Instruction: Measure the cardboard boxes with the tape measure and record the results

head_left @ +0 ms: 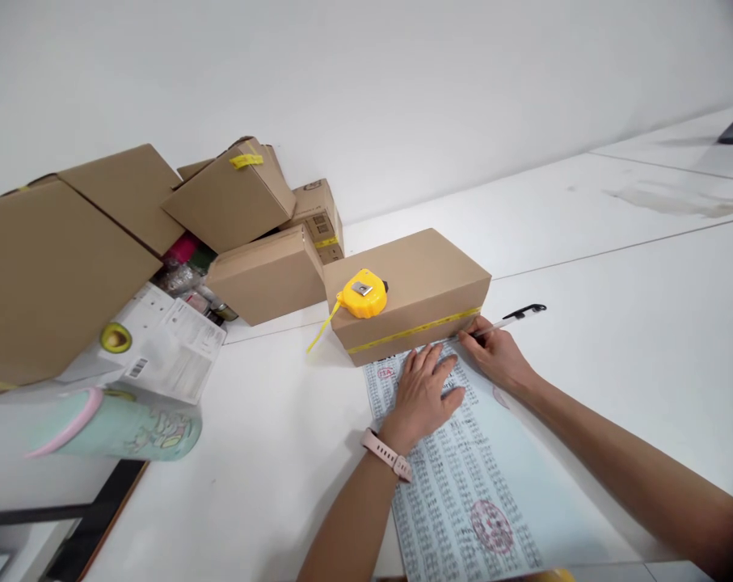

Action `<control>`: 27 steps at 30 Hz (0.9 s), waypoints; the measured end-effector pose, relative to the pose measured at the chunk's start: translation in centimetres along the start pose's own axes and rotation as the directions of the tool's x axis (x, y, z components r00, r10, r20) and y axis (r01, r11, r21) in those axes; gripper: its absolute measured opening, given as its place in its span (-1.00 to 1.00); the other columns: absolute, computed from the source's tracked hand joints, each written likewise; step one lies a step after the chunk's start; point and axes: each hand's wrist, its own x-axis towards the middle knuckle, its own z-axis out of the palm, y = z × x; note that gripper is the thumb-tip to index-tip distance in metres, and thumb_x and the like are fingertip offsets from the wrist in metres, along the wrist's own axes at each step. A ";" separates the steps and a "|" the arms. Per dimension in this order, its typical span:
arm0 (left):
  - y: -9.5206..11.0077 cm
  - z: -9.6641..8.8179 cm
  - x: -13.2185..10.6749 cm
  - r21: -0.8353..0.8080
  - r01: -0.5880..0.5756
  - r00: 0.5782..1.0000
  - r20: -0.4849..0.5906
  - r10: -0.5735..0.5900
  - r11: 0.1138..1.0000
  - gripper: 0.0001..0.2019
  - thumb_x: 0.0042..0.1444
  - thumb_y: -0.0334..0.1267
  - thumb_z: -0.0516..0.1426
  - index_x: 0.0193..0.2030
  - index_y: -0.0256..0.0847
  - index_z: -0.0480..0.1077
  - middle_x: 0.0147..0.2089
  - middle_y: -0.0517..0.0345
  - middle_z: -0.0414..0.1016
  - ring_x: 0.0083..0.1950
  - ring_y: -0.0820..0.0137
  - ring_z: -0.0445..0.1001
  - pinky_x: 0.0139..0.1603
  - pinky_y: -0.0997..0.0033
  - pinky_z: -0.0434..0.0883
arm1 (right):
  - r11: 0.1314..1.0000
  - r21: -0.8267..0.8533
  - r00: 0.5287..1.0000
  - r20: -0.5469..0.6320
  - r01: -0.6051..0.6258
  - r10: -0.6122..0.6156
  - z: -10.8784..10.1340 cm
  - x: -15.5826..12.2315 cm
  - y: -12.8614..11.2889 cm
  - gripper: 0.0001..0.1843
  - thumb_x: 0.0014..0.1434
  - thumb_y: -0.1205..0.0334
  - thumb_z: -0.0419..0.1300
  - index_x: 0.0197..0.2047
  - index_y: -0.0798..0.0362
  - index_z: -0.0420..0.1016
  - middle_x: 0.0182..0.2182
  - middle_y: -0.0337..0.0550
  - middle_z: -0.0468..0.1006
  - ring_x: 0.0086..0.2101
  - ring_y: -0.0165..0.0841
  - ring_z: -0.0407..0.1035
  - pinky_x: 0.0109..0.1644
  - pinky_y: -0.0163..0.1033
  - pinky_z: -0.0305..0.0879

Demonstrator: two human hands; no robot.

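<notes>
My left hand [423, 390] lies flat with fingers spread on a printed sheet [481, 485] covered in rows of small text and red stamps. A pink watch sits on that wrist. My right hand [495, 353] is closed on a pen [511, 318] with a black cap, its tip at the sheet's top edge beside a cardboard box [427, 271]. The box stands just beyond both hands, a yellow tape line along its front. A yellow tape measure [364, 293] rests on the box's left end, its tape hanging over the side.
Several more cardboard boxes [233, 198] are piled at the back left against the white wall. A big carton [44, 275] is at the far left, with leaflets [172, 339] and a mint-green bottle [124, 424] in front. The white table [633, 323] stretches right.
</notes>
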 end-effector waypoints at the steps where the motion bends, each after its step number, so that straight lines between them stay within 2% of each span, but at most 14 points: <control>1: 0.0 0.0 0.0 -0.006 0.003 1.000 0.003 -0.003 1.000 -0.50 0.28 -0.09 0.11 0.31 -0.19 0.24 0.44 -0.07 0.14 0.45 0.14 0.08 0.45 0.03 0.05 | 1.000 -0.002 1.000 0.007 -0.013 0.013 0.0 0.0 0.1 -0.76 0.19 0.03 0.11 -0.40 -0.01 0.32 -0.55 -0.27 0.38 -0.52 -0.38 0.23 -0.44 -0.25 0.16; 7: -0.1 0.2 -0.1 -0.036 0.011 1.000 -0.010 -0.011 0.999 -0.52 0.28 -0.09 0.11 0.29 -0.19 0.27 0.43 -0.07 0.16 0.45 0.15 0.09 0.46 0.05 0.04 | 1.000 0.015 0.996 0.092 0.017 -0.019 0.2 0.0 1.0 -0.74 0.22 0.02 0.11 -0.40 0.00 0.35 -0.48 -0.24 0.41 -0.49 -0.37 0.26 -0.42 -0.24 0.18; 12: -0.1 0.4 -0.2 -0.045 0.006 1.000 -0.023 -0.008 0.999 -0.52 0.28 -0.08 0.11 0.29 -0.19 0.26 0.43 -0.07 0.15 0.45 0.17 0.09 0.47 0.05 0.02 | 1.000 -0.015 0.997 0.081 -0.004 0.005 0.1 0.0 0.9 -0.75 0.23 0.02 0.11 -0.39 0.00 0.35 -0.50 -0.25 0.39 -0.49 -0.36 0.25 -0.41 -0.23 0.17; 18: -0.1 0.4 -0.2 -0.043 0.011 1.000 -0.014 -0.012 0.999 -0.52 0.29 -0.07 0.10 0.29 -0.20 0.25 0.44 -0.08 0.14 0.46 0.17 0.06 0.48 0.05 0.00 | 0.999 -0.022 0.996 0.082 0.046 -0.044 -0.1 0.0 0.4 -0.73 0.24 0.03 0.10 -0.42 -0.01 0.34 -0.49 -0.24 0.38 -0.46 -0.35 0.26 -0.39 -0.22 0.17; 27: -0.2 0.7 -0.3 -0.041 0.012 1.000 -0.019 -0.013 0.999 -0.52 0.30 -0.07 0.09 0.29 -0.20 0.25 0.44 -0.07 0.14 0.46 0.17 0.07 0.48 0.03 -0.01 | 0.997 -0.053 0.996 0.082 0.050 -0.046 0.0 0.0 0.4 -0.73 0.23 0.03 0.10 -0.42 -0.01 0.32 -0.52 -0.24 0.37 -0.50 -0.36 0.22 -0.42 -0.23 0.16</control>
